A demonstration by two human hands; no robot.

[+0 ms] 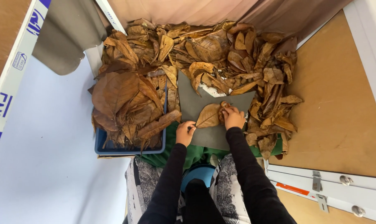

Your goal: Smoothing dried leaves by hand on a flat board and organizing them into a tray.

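A dry brown leaf (209, 115) lies flat on a grey sheet of card (192, 103) in front of me. My left hand (185, 132) pinches the leaf's stem end at the lower left. My right hand (233, 117) presses on the leaf's right edge, fingers curled over it. Both arms wear black sleeves. The grey card rests on a green cloth (196, 152) over my lap, and its far part is covered by loose leaves.
A blue tray (130, 148) heaped with large dry leaves (125, 99) stands at the left. A big pile of dry leaves (237, 54) spreads behind and right of the card. Brown board (337, 112) at the right, pale floor (47, 157) at the left, fabric behind.
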